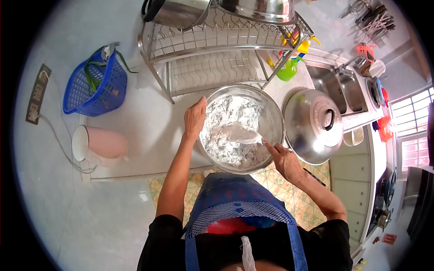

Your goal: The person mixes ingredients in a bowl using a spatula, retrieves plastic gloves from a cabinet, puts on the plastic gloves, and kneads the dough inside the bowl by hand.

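Observation:
A wide metal bowl (276, 108) stands at the counter's front edge, holding loose white flour-like powder (230, 110) with clumps in it. The bowl's left rim is gripped by my left hand (195, 118), thumb side up at the edge. My right hand (288, 163) is closed around the handle of a white spatula (246, 135) over the right front rim. Its broad blade lies in the powder near the middle of the bowl and is coated with it, so its outline is partly hidden.
A large domed metal lid (312, 122) sits close to the bowl's right. Behind is a wire dish rack (208, 47) with metal pots on top. On the left are a blue basket (101, 92) with green leaves and a pink kettle (106, 144). A sink (325, 81) lies at the far right.

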Demonstrator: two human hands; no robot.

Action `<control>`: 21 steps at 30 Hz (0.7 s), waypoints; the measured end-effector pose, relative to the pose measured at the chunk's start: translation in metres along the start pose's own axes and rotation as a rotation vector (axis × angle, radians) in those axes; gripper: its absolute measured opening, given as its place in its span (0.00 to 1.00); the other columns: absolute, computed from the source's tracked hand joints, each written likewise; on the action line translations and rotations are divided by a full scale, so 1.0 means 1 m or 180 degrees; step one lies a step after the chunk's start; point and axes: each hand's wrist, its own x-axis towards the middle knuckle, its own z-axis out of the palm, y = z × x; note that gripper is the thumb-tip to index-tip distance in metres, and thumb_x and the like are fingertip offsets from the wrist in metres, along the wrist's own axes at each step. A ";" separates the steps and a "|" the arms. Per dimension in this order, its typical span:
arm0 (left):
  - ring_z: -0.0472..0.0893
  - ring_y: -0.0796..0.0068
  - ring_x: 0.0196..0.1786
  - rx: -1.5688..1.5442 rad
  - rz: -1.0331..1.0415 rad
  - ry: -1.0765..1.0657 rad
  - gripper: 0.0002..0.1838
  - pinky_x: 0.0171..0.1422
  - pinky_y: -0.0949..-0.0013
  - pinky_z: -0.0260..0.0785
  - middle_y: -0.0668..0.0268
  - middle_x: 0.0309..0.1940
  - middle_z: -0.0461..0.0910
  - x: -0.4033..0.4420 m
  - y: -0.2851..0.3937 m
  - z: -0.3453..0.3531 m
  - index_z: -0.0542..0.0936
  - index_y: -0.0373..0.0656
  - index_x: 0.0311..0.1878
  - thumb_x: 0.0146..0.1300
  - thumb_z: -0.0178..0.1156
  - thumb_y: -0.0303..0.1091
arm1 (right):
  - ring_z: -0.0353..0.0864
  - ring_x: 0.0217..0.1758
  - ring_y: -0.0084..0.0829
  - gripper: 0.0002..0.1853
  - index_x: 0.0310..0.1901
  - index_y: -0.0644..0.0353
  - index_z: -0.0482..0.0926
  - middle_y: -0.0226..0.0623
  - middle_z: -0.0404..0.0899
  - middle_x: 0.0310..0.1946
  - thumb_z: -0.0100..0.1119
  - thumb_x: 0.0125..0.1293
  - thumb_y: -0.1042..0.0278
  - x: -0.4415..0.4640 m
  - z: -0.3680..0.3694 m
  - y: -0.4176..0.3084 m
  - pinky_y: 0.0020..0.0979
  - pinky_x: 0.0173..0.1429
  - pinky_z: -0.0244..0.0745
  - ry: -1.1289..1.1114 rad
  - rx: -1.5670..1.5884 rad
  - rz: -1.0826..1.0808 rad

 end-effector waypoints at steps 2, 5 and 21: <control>0.80 0.52 0.42 0.0002 0.0006 0.0004 0.15 0.44 0.60 0.72 0.52 0.39 0.81 0.000 0.000 0.001 0.76 0.41 0.52 0.67 0.49 0.36 | 0.79 0.34 0.43 0.36 0.68 0.55 0.58 0.45 0.71 0.39 0.49 0.54 0.84 -0.009 -0.003 0.002 0.38 0.33 0.78 -0.0315 0.0091 0.0026; 0.80 0.53 0.42 0.0107 0.0147 0.0140 0.14 0.44 0.60 0.72 0.53 0.39 0.81 -0.001 -0.001 0.002 0.76 0.41 0.52 0.67 0.50 0.35 | 0.80 0.34 0.43 0.37 0.68 0.62 0.53 0.49 0.70 0.39 0.50 0.54 0.83 -0.007 0.015 -0.004 0.37 0.32 0.78 -0.0355 -0.0205 -0.0209; 0.80 0.51 0.38 0.0259 0.0243 0.0269 0.14 0.40 0.58 0.72 0.52 0.36 0.81 -0.001 0.001 0.002 0.77 0.41 0.51 0.63 0.55 0.31 | 0.82 0.35 0.43 0.32 0.66 0.70 0.54 0.55 0.73 0.43 0.49 0.59 0.79 0.065 0.059 -0.011 0.38 0.36 0.78 -0.0522 -0.0819 -0.0017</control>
